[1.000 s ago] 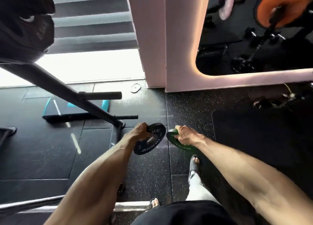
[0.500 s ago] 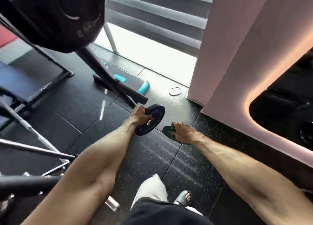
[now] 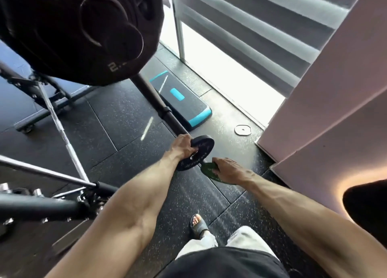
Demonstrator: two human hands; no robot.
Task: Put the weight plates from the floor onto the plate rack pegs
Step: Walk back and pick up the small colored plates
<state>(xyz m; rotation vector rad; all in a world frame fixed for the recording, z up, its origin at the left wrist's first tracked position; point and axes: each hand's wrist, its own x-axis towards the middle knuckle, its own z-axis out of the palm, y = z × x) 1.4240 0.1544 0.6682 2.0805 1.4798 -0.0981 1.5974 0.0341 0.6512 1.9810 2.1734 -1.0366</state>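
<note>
My left hand (image 3: 184,147) grips a small black weight plate (image 3: 200,152) by its rim and centre hole, held on edge above the floor. Just to its right, my right hand (image 3: 227,170) holds a smaller green plate (image 3: 207,169). A bare black rack peg (image 3: 155,102) slants down toward my left hand and ends right beside the black plate. Large black plates (image 3: 83,30) hang on an upper part of the rack at the top left. A small silver plate (image 3: 243,129) lies flat on the floor near the wall corner.
A black and teal step platform (image 3: 184,104) sits behind the peg. A bench frame and a steel bar (image 3: 62,131) fill the left. A pink wall (image 3: 326,110) stands on the right, a bright window behind. My sandalled foot (image 3: 198,225) is on the black rubber floor.
My view has swung left and closer to the rack. Both hands have carried their plates toward the slanted peg, and the black plate is now at its tip.
</note>
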